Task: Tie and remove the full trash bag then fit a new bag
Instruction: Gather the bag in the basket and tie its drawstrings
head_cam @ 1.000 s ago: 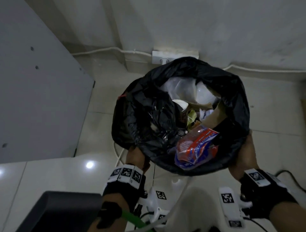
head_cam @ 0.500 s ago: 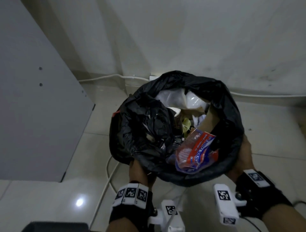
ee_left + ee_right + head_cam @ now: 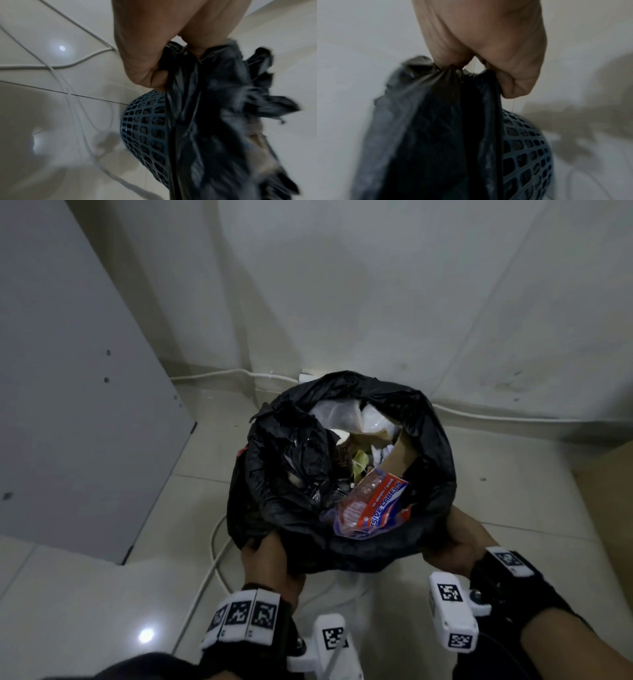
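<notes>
A full black trash bag (image 3: 431, 460) sits in a dark blue lattice bin (image 3: 145, 132), its mouth open on paper, cardboard and a red-and-blue label packet (image 3: 373, 508). My left hand (image 3: 270, 559) grips the bag's near left rim, the fingers curled into bunched plastic (image 3: 181, 70). At the near right rim my right hand (image 3: 455, 542) grips a gathered fold of the bag (image 3: 453, 83). The lattice bin (image 3: 527, 151) shows below each fist in the wrist views. In the head view the bag hides the bin.
A grey cabinet panel (image 3: 68, 405) stands on the left. Behind the bin, the white wall (image 3: 376, 285) carries a cable (image 3: 513, 417) along its base. White cords (image 3: 215, 542) lie on the tiled floor by the bin's left side.
The head view has tilted up and the bin now sits lower in frame. Both hands have closed more firmly on the bag's near rim and drawn the plastic up.
</notes>
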